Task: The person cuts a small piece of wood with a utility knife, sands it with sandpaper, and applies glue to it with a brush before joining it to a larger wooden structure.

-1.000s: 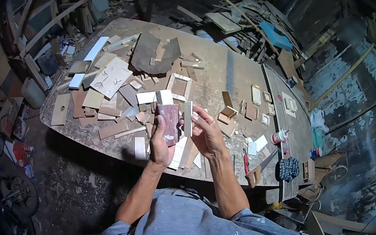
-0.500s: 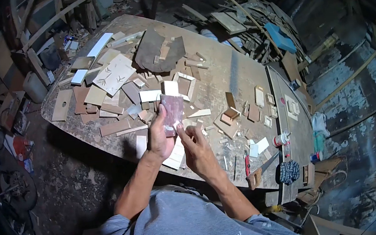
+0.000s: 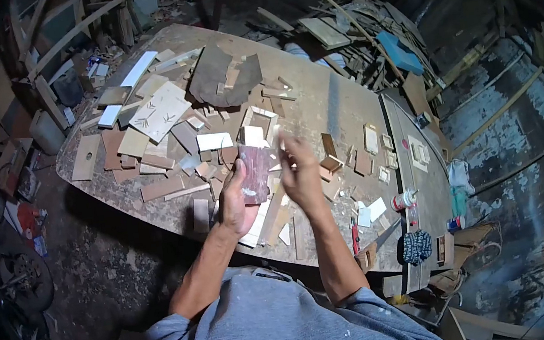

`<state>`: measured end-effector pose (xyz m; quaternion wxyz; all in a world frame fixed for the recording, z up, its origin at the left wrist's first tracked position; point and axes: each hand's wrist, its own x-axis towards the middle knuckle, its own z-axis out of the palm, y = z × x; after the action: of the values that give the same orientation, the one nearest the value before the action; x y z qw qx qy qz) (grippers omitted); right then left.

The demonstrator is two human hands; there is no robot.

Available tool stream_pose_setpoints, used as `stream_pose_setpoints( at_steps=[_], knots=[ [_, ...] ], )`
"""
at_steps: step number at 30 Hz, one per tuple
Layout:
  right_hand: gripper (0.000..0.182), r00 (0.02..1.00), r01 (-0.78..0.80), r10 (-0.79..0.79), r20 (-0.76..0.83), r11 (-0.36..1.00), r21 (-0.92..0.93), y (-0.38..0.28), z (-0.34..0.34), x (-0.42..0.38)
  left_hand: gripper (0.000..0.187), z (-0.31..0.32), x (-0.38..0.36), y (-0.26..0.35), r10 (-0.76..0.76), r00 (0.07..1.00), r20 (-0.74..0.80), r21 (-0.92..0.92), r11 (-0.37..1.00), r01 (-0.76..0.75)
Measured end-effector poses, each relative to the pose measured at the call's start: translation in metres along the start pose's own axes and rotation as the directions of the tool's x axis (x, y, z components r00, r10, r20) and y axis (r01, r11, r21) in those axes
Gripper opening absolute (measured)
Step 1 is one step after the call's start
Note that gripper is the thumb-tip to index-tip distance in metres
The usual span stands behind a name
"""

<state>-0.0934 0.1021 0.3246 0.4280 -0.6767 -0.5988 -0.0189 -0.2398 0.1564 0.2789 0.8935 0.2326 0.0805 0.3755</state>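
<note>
My left hand [image 3: 234,205] is closed around a flat reddish-purple piece [image 3: 256,172] with whitish smears, thumb along its left side. Right at its far end shows a pale block [image 3: 254,135], which overlaps it in this view. My right hand [image 3: 302,170] is raised just to the right, apart from the piece, its fingers smeared by motion. Under and around both hands, wood offcuts lie on the workbench [image 3: 306,91]. A small wooden frame [image 3: 269,117] lies beyond the held piece.
A handsaw [image 3: 367,256], a red-handled tool [image 3: 354,233] and a white bottle [image 3: 401,202] lie to the right. A patterned cloth bundle [image 3: 417,247] sits at the near right edge. A thin board with dark marks [image 3: 160,113] lies at left; scrap wood [image 3: 363,29] is piled behind.
My right hand has left the lower edge of the reddish-purple piece and moved up and to the right. My left hand still holds the piece, slightly lower in view.
</note>
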Motion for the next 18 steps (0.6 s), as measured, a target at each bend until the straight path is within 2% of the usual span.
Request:
stream_pose_setpoints(
  at_steps=[1, 2, 3, 6, 7, 10, 11, 14, 15, 18],
  knots=[
    [0.054, 0.98, -0.19, 0.197, 0.02, 0.912, 0.364, 0.001, -0.005, 0.002, 0.049, 0.007, -0.001, 0.002, 0.012, 0.996, -0.086, -0.002, 1.0, -0.013],
    [0.057, 0.923, -0.348, 0.366, 0.119, 0.664, 0.662, 0.0, -0.01, 0.0, 0.049, 0.004, 0.0, 0.004, 0.004, 0.996, -0.084, -0.027, 1.0, -0.006],
    [0.051, 0.9, -0.382, 0.395, 0.183, 0.513, 0.769, -0.013, -0.019, -0.003, 0.05, -0.003, 0.001, 0.007, -0.008, 0.997, -0.082, -0.054, 0.999, 0.003],
    [0.042, 0.817, -0.474, 0.45, 0.36, 0.17, 0.864, -0.013, -0.016, -0.01, 0.052, -0.011, 0.005, 0.003, -0.037, 0.996, -0.076, -0.118, 0.993, 0.028],
    [0.035, 0.811, -0.463, 0.457, 0.366, 0.118, 0.879, -0.003, -0.01, -0.013, 0.052, -0.007, 0.005, 0.002, -0.041, 0.997, -0.066, -0.141, 0.989, 0.031],
    [0.041, 0.793, -0.425, 0.459, 0.4, -0.053, 0.904, -0.003, 0.0, -0.017, 0.054, 0.001, 0.002, 0.006, -0.069, 0.997, -0.03, -0.187, 0.98, 0.063],
    [0.031, 0.789, -0.437, 0.519, 0.329, 0.097, 0.894, -0.011, 0.003, -0.02, 0.053, 0.001, 0.001, 0.005, -0.084, 0.996, 0.0, -0.205, 0.975, 0.082],
    [0.02, 0.825, -0.442, 0.505, 0.254, 0.296, 0.847, -0.015, 0.007, -0.027, 0.052, 0.0, 0.0, 0.0, -0.1, 0.995, 0.011, -0.218, 0.971, 0.1],
    [0.019, 0.797, -0.485, 0.542, 0.268, 0.31, 0.818, -0.021, 0.007, -0.026, 0.052, 0.0, -0.001, 0.0, -0.095, 0.995, 0.003, -0.209, 0.973, 0.094],
    [0.017, 0.786, -0.567, 0.514, 0.343, 0.378, 0.732, -0.013, 0.001, -0.034, 0.052, 0.0, -0.004, 0.003, -0.1, 0.995, -0.027, -0.19, 0.977, 0.093]
  ],
)
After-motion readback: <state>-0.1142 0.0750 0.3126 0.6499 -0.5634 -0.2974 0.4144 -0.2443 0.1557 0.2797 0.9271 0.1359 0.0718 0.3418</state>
